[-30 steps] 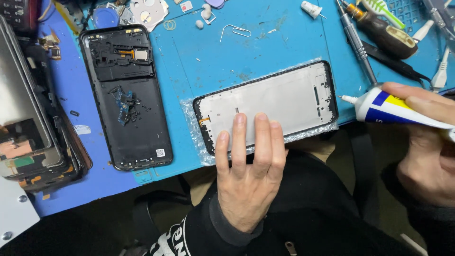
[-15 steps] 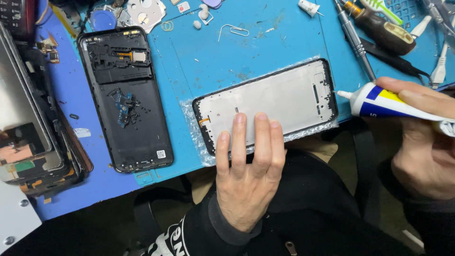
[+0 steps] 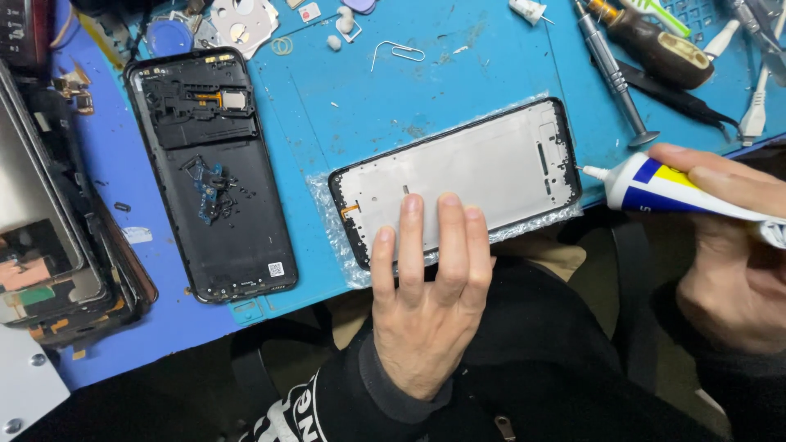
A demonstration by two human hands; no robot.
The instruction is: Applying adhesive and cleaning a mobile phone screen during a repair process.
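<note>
A phone screen frame [image 3: 483,168] with a pale grey inside and black rim lies tilted on a clear plastic wrap at the near edge of the blue mat [image 3: 368,106]. My left hand [image 3: 430,295] presses flat on its near long edge, fingers spread over the rim. My right hand [image 3: 729,245] grips a white glue tube [image 3: 663,190] with blue and yellow marks. The tube's thin nozzle tip sits right at the frame's right short edge.
A black phone back housing [image 3: 213,172] with loose small parts lies to the left. Stacked phone parts [image 3: 49,221] fill the far left. A screwdriver [image 3: 614,69], dark-handled tool [image 3: 655,45], tweezers, a bent paper clip [image 3: 397,53] and small bits sit along the back.
The glue tube's tip has stayed close to the frame's right edge, shifting slightly along it. My left hand has kept pressing the frame.
</note>
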